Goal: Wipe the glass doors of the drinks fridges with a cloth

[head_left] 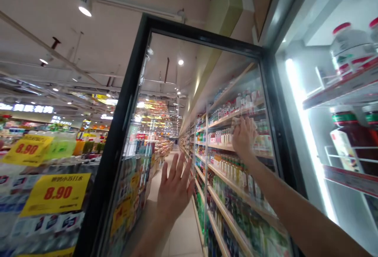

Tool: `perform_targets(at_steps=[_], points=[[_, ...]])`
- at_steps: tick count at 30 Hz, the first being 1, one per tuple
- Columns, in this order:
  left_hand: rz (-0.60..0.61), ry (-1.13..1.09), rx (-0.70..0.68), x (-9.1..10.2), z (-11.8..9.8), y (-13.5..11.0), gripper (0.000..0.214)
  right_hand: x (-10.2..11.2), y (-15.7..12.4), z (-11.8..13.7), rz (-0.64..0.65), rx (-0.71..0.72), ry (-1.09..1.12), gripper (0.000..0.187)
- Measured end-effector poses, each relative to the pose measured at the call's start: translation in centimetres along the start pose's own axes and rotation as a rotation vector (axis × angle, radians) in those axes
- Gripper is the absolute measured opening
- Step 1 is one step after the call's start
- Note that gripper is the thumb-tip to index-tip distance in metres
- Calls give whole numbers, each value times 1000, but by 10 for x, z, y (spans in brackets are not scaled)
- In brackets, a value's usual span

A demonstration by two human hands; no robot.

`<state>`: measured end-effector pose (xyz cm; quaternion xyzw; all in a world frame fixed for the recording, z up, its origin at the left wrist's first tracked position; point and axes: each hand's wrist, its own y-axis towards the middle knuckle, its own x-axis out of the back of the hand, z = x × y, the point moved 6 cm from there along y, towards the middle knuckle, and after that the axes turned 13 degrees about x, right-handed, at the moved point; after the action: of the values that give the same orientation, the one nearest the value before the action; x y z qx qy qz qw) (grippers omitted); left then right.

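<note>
The glass door (pixel 165 91) of the lit cooler (pixel 307 138) stands swung open. Its lower edge is cut off by the picture, and aisle shelving seen through the pane makes its surface hard to read. The pane lies directly under both palms. Its long axis is upright, with the hinge side right at the cooler and the black free edge (pixel 118 131) left. The left hand (pixel 174 192) lies flat low on the glass, fingers spread. The right hand (pixel 243 138) is higher and farther right, fingers close together over a small pale cloth (pixel 236 122). Whether they grip it cannot be told.
</note>
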<state>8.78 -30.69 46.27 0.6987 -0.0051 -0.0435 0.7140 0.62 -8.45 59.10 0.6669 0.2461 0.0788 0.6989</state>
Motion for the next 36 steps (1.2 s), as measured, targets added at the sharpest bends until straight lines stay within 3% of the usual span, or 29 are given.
perform_targets(at_steps=[3, 5, 8, 10, 13, 15, 18, 20, 21, 24, 25, 26, 28, 30, 31, 32, 33, 36], points=[[7, -14, 1, 1, 0, -2, 51, -6, -15, 36, 155, 411, 77, 44], [14, -30, -25, 5, 2, -2, 49, -6, -20, 40, 196, 491, 70, 44], [34, -26, -76, 17, 15, 7, 49, -1, -2, 2, 118, 189, -26, 46], [10, 28, 6, 26, 36, 22, 51, -1, 10, -18, 95, 21, -53, 47], [-48, 113, 194, 36, 70, 46, 54, -2, 9, 2, 79, -15, -45, 48], [-54, 135, 234, 36, 81, 55, 54, -4, -6, 48, 108, 180, 5, 47], [-58, 147, 233, 34, 83, 58, 53, -6, -32, 122, 217, 693, 151, 44], [-60, 153, 225, 34, 81, 56, 53, -7, -29, 137, 251, 819, 199, 43], [-58, 156, 222, 34, 81, 55, 53, -9, -18, 132, 244, 753, 191, 43], [-56, 157, 220, 34, 81, 54, 52, -13, 17, 98, 169, 316, 100, 46], [-58, 153, 221, 33, 81, 54, 51, -13, 20, 94, 158, 240, 84, 47], [-61, 148, 222, 33, 82, 54, 51, -12, 16, 98, 162, 255, 89, 47], [-71, 137, 223, 33, 83, 55, 52, -10, -5, 126, 212, 536, 155, 45], [-76, 131, 221, 33, 83, 54, 52, -6, -37, 156, 276, 943, 247, 42], [-73, 131, 220, 32, 83, 54, 51, -4, -47, 160, 290, 1037, 258, 41], [-68, 132, 220, 32, 83, 54, 51, -4, -48, 157, 282, 1032, 246, 41], [-62, 131, 222, 31, 84, 54, 51, -5, -41, 148, 250, 926, 209, 41], [-40, 111, 242, 29, 85, 53, 53, -5, -15, 107, 118, 452, 74, 43]])
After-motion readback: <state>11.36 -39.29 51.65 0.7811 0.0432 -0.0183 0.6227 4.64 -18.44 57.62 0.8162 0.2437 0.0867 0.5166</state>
